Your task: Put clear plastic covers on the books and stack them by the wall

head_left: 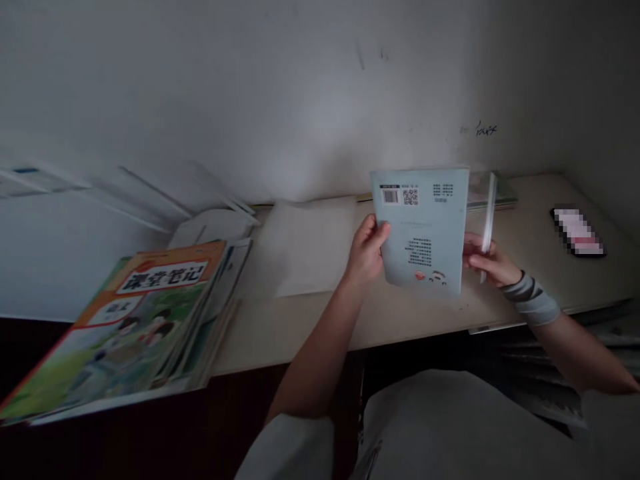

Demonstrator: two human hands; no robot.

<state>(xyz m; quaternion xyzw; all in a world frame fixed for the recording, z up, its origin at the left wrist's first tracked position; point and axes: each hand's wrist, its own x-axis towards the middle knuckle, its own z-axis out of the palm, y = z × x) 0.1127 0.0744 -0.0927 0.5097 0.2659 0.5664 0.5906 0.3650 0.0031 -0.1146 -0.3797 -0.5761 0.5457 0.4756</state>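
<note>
I hold a thin pale-blue booklet [425,223] upright above the desk, its back cover with a barcode and QR code facing me. My left hand [367,250] grips its left edge, thumb on the cover. My right hand [487,263] is closed on the right edge and also holds a slim white pen-like stick [487,213] pointing up. A grey wristband sits on my right wrist.
A beige desk [310,327] runs along a white wall. A stack of colourful textbooks [140,320] lies at the left. A white sheet [305,247] lies in the middle. A phone [577,232] rests at the right, flat books [493,193] behind the booklet.
</note>
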